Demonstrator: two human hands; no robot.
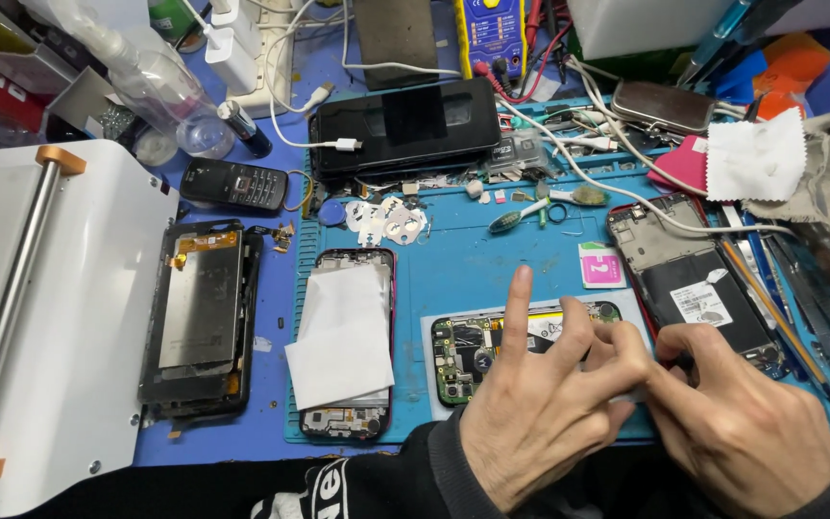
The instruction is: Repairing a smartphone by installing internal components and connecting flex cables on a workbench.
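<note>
An opened phone (473, 348) with a green circuit board and a yellow-labelled battery lies face down on the blue mat (473, 259), in front of me. My left hand (540, 404) rests over its right half, index finger raised, thumb and other fingers pinched near the phone's right edge. My right hand (737, 423) meets it from the right, fingertips pinched against the same spot. What they pinch is hidden by the fingers.
A red-rimmed phone frame (348, 341) covered with white paper lies to the left. Further left sit a bare screen assembly (202, 317) and a white machine (40, 317). Another opened phone (689, 279), tools (790, 308) and cables crowd the right; a black device (405, 125) stands behind.
</note>
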